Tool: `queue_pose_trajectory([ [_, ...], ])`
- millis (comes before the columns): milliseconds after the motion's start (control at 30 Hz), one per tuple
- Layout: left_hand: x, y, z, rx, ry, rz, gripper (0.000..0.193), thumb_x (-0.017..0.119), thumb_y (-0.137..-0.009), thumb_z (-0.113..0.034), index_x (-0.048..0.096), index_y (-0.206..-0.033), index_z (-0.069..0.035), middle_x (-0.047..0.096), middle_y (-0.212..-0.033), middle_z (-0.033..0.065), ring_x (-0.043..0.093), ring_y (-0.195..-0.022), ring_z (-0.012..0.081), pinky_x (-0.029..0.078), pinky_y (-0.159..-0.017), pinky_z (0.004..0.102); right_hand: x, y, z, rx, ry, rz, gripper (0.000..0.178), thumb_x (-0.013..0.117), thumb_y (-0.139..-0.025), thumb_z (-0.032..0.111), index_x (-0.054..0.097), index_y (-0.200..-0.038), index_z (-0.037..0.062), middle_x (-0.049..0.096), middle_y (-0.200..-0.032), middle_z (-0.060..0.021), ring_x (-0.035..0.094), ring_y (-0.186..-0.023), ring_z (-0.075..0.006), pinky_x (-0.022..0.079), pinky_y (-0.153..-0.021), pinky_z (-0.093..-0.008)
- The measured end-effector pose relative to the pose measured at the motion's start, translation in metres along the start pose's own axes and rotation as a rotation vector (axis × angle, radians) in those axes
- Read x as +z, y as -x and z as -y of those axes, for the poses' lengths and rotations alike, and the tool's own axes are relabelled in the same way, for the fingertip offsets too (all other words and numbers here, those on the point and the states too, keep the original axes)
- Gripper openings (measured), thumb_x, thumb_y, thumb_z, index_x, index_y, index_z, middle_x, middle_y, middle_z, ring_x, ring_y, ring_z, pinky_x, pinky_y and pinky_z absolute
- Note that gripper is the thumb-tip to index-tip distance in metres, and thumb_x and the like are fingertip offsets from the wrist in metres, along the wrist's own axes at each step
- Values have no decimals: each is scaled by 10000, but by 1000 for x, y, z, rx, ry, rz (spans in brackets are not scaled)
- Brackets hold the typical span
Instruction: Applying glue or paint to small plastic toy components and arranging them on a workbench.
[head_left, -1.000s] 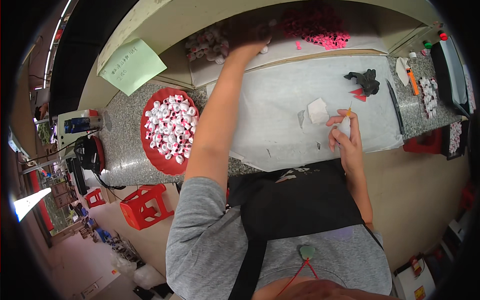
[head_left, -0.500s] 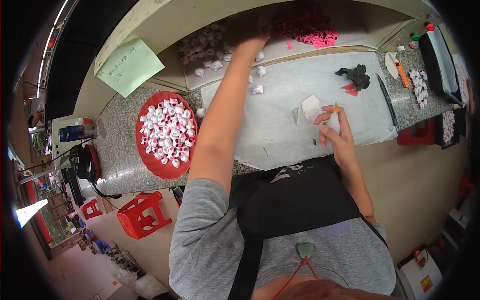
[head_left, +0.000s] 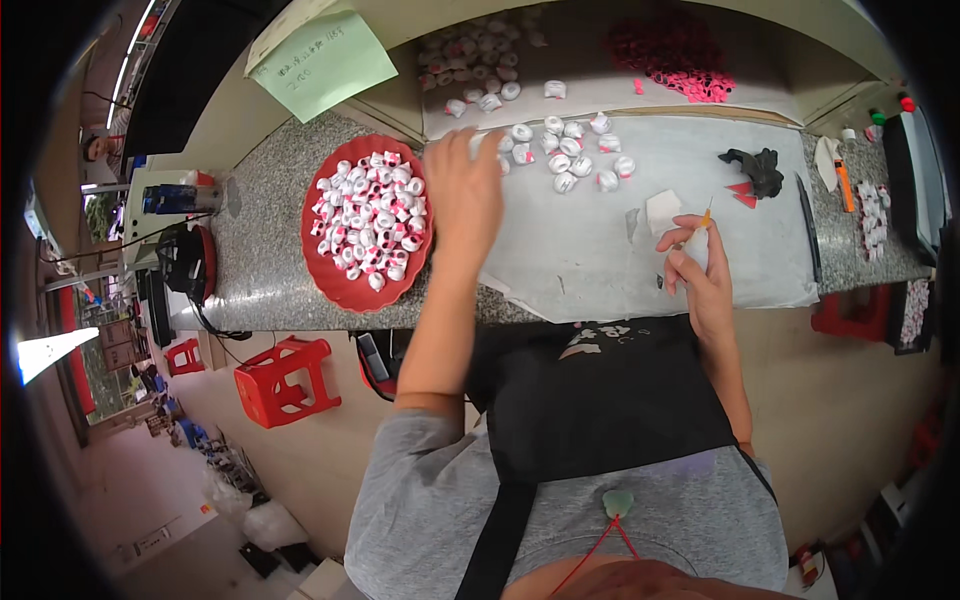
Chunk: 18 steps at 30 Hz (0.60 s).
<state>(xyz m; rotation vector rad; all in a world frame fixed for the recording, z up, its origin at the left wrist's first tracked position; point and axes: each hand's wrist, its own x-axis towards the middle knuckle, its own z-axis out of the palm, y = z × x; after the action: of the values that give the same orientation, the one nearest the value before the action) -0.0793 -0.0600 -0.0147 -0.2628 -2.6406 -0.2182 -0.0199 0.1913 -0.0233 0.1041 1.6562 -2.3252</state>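
Observation:
My left hand (head_left: 464, 190) is over the left edge of the white paper sheet (head_left: 570, 250), fingers stretched out. Its fingertips are beside some small white round pieces with pink and black marks, and it partly hides what lies under it. A loose group of the same white pieces (head_left: 566, 163) rests on the sheet to its right. Just left of the hand, a red scalloped plate (head_left: 340, 290) is heaped with such pieces. My right hand (head_left: 705, 285) holds a small white squeeze bottle (head_left: 697, 246), its thin yellow needle tip pointing up.
At the back, a shelf bay holds more white pieces (head_left: 470, 55) and a pile of small pink parts (head_left: 690, 75). A folded white pad (head_left: 663, 212), a crumpled black piece (head_left: 758, 174) and a black pen-like tool (head_left: 808, 228) lie right. An orange cutter (head_left: 846, 187) is beyond the sheet.
My left hand has come back from the shelf bay toward the sheet's left edge. More white pieces now lie scattered on the sheet. The right hand still holds the bottle.

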Motion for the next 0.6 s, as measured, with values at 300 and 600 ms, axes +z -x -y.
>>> queue_pose_trajectory([
  [300,-22,27,46,318,-539,374,98,455,-657,-67,543,-694,-46,552,-644,118,494,-875,271,144,-950,454,5,-16,-25,48,74,158,245,470,-719,41,423,-958,15,495,-856,-77,470,-637,-105,397,-543,-220],
  [600,12,12,-14,-29,261,125,394,547,-709,-180,440,-1075,-82,375,-1107,223,334,-1051,375,193,-909,481,7,-39,-29,-228,197,176,255,443,-671,-23,448,-925,-4,481,-992,-123,439,-987,-194,363,-840,-323],
])
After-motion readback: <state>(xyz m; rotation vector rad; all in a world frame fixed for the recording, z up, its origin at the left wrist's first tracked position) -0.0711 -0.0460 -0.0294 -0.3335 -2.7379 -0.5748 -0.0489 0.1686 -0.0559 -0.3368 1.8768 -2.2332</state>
